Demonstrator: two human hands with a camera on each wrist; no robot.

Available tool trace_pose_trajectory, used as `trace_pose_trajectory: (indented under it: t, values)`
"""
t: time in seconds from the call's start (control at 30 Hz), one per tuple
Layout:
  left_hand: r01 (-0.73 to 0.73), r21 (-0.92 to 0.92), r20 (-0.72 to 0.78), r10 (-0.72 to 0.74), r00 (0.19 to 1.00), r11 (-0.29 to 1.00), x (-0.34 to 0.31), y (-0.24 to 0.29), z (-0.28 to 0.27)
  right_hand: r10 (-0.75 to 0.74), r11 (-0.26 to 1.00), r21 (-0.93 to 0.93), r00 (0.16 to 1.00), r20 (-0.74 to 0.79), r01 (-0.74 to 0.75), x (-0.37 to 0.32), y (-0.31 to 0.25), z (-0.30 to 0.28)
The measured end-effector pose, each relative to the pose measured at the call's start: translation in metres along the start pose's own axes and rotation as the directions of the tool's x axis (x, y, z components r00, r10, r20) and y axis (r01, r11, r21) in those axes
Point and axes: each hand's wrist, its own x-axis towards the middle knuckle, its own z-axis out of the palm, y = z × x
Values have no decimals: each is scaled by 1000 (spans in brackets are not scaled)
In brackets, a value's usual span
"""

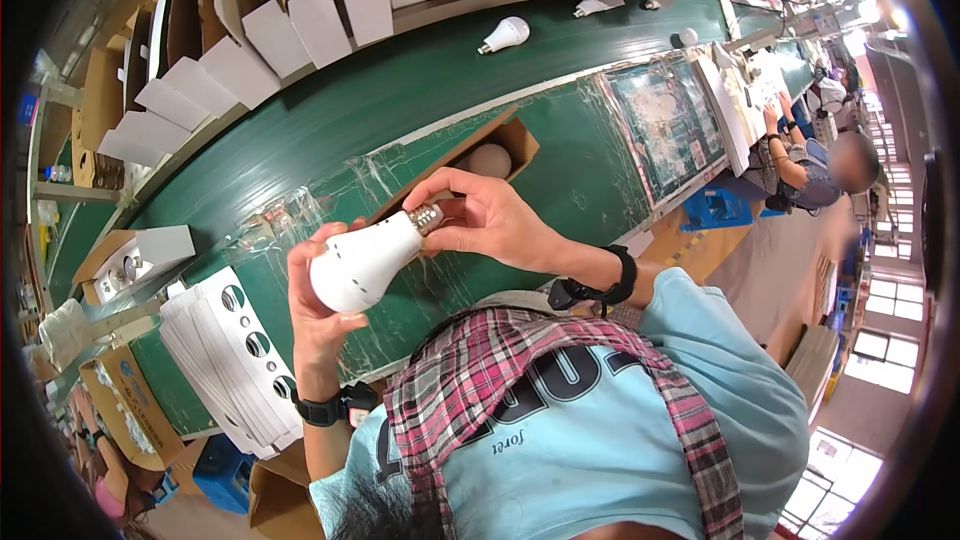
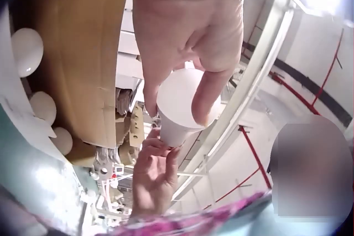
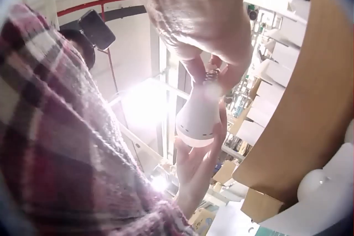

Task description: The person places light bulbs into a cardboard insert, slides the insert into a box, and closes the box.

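A white bulb (image 1: 362, 262) with a metal screw base is held between both hands in front of the chest. The left hand (image 1: 318, 312) grips the round end of the bulb, fingers and thumb on opposite sides. At the screw base, the right hand (image 1: 500, 225) pinches with thumb and fingers. In the left wrist view the left hand (image 2: 191, 31) curls round the bulb (image 2: 180, 100), and the right hand (image 2: 155, 178) is at its narrow end. The right wrist view shows the right hand (image 3: 199, 20) on the base of the bulb (image 3: 199, 115).
Behind the hands, an open cardboard box (image 1: 520, 145) holds round white bulbs. Another bulb (image 1: 507, 34) lies on the green belt. Flat white perforated sheets (image 1: 215, 360) are stacked at left, near a small box (image 1: 150, 258). Open cartons (image 1: 275, 35) line the back. Another person (image 1: 812, 175) sits at right.
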Motion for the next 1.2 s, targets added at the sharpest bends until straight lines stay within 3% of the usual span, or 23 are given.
trace_pose_trajectory:
  t: [0.1, 0.2, 0.3, 0.33, 0.37, 0.4, 0.47, 0.57, 0.67, 0.8, 0.83, 0.93, 1.07, 1.13, 1.2]
  values:
    - [-30, 70, 148, 19, 989, 997, 0, -8, 6, 3, 999, -32, 999, -49, -4, -15, 4, -9]
    - [-5, 216, 166, -32, 986, 976, 0, -4, 22, -76, 992, -105, 993, -93, 66, -29, 6, -18]
    - [87, 472, 50, -126, 991, 877, -6, -23, 18, -271, 851, -484, 960, -75, 203, -35, 0, -25]
    - [128, 548, -12, -146, 989, 826, -10, -36, 12, -259, 832, -529, 961, -99, 170, -35, 2, -30]
    - [130, 810, -20, -193, 981, 572, -13, -44, 3, -245, 810, -572, 962, -122, 133, -33, 7, -37]
    - [-57, 922, 108, -114, 988, 383, -17, -57, -8, -230, 785, -612, 962, -144, 96, -31, 14, -43]
    - [-156, 982, 172, -166, 971, 109, -23, -73, -22, -237, 731, -669, 969, -68, 132, -20, 29, -50]
    - [-146, 989, 148, -150, 978, 21, -32, -84, -33, -160, 645, -743, 982, 97, 178, 0, 46, -46]
    - [-81, 993, 90, -106, 990, 83, -39, -87, -37, -48, 370, -891, 963, 264, 263, 26, 65, -38]
    - [-52, 993, 58, -62, 996, 102, -43, -87, -35, 64, 85, -896, 895, 442, 437, 57, 100, -34]
    - [-59, 994, 64, -54, 997, 90, -42, -88, -36, 171, 61, -899, 883, 437, 433, 63, 98, -31]
    - [-70, 995, 74, -45, 996, 74, -40, -87, -36, 189, 23, -875, 857, 480, 484, 72, 114, -33]
    - [-45, 995, 49, -41, 998, 86, -40, -86, -32, 274, -18, -898, 865, 419, 441, 71, 104, -30]
    - [-44, 977, 35, 50, 998, 209, -45, -80, -28, 264, -37, -908, 881, 393, 416, 62, 97, -29]
    - [-91, 954, 32, 204, 978, 285, -57, -65, -26, 8, 246, -847, 873, 488, 472, 53, 57, -32]
